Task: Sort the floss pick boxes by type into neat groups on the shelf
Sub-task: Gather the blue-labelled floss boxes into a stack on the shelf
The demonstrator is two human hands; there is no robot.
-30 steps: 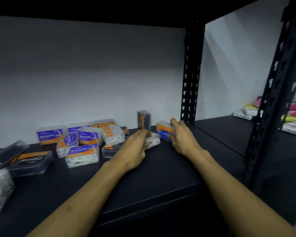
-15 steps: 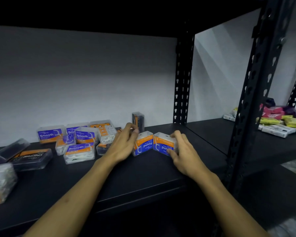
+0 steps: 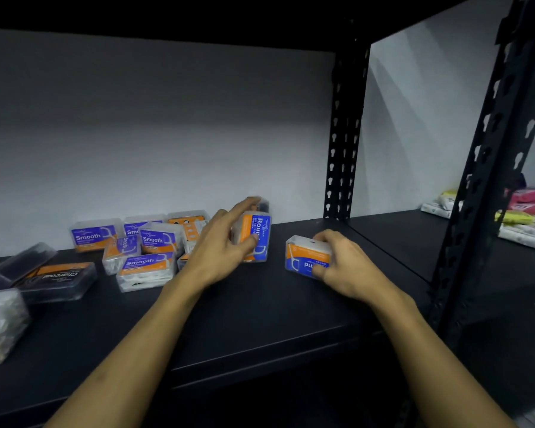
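Note:
My left hand point(image 3: 220, 251) grips a clear "Round" floss pick box point(image 3: 257, 236) with a blue and orange label, turned up on its end above the black shelf point(image 3: 260, 313). To the right, my right hand point(image 3: 343, 264) holds a second "Round" box point(image 3: 303, 254) lying flat on the shelf, label upside down. A cluster of "Smooth" boxes point(image 3: 145, 261) lies to the left of my left hand. A dark "Charcoal" box point(image 3: 59, 279) lies further left. A dark box stands behind my left fingers, mostly hidden.
A black slotted upright post point(image 3: 343, 143) stands at the back right, another post point(image 3: 488, 156) nearer on the right. Colourful packets point(image 3: 522, 214) lie on the neighbouring shelf. A clear box point(image 3: 0, 325) sits at the far left edge. A white wall backs the shelf.
My left hand has tipped its "Round" box from flat to standing on end. My right hand has drawn the other "Round" box a little to the right, apart from it.

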